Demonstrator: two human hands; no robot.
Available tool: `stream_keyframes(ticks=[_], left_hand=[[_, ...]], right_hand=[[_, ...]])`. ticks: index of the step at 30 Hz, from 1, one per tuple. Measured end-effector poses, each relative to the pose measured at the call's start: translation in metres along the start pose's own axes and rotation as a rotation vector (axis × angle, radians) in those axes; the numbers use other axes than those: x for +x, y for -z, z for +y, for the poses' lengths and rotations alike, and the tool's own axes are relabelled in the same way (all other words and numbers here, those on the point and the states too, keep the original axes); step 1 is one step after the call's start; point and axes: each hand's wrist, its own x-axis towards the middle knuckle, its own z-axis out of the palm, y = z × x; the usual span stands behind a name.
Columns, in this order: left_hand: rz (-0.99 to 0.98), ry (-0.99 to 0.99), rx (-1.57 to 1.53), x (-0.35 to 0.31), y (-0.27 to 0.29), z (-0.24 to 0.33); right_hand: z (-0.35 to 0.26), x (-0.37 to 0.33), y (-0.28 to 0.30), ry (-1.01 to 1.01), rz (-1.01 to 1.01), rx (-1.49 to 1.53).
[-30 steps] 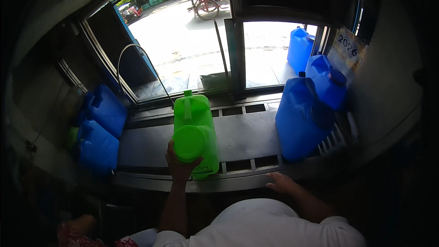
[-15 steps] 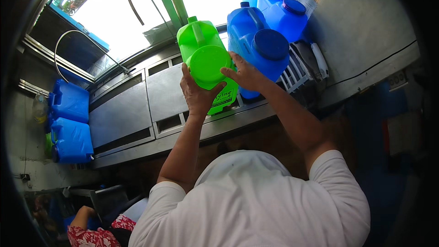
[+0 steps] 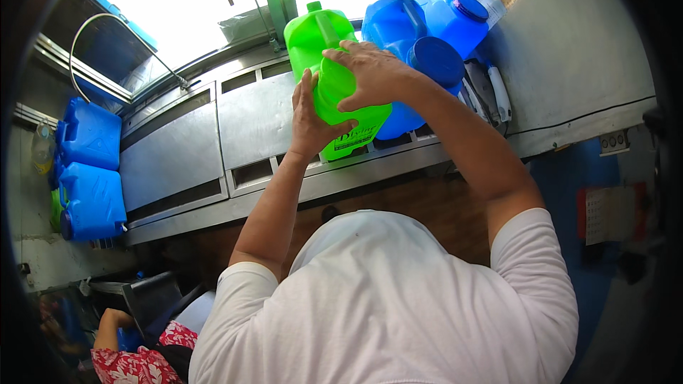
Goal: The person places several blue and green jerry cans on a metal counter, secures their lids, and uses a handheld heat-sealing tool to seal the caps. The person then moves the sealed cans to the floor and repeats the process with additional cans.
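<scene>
A bright green plastic water jug (image 3: 306, 39) stands upright on the metal counter, with a wide round green lid (image 3: 336, 80) at its front. My left hand (image 3: 311, 124) cups the lid's near left side, fingers up its edge and thumb beneath. From the right, my right hand (image 3: 384, 75) reaches across the lid, its fingers over the top and thumb at the near side, covering much of it. Close on the right stands a blue jug (image 3: 388, 25) with a dark blue lid (image 3: 435, 60); my right forearm passes in front of it.
Another blue jug (image 3: 455, 28) stands behind at the right, near a white-handled tool (image 3: 500, 92). Two blue containers (image 3: 91, 135) are at the counter's left end. The slotted metal counter (image 3: 174, 139) runs below a bright window. A person's patterned sleeve (image 3: 139, 366) shows at lower left.
My right hand has moved left from the lid's right edge to across its top. My left hand stays at the lid's left side. The whole view has shifted slightly.
</scene>
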Motion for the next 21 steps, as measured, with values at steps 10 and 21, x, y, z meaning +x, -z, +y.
stream_keyframes(ticks=[10, 21], left_hand=[[-0.022, -0.019, -0.017, -0.002, -0.014, 0.004], [-0.029, -0.062, 0.041, -0.003, -0.015, 0.004]], right_hand=[[0.005, -0.023, -0.018, 0.086, 0.093, -0.107], [0.015, -0.017, -0.014, 0.147, 0.072, -0.067]])
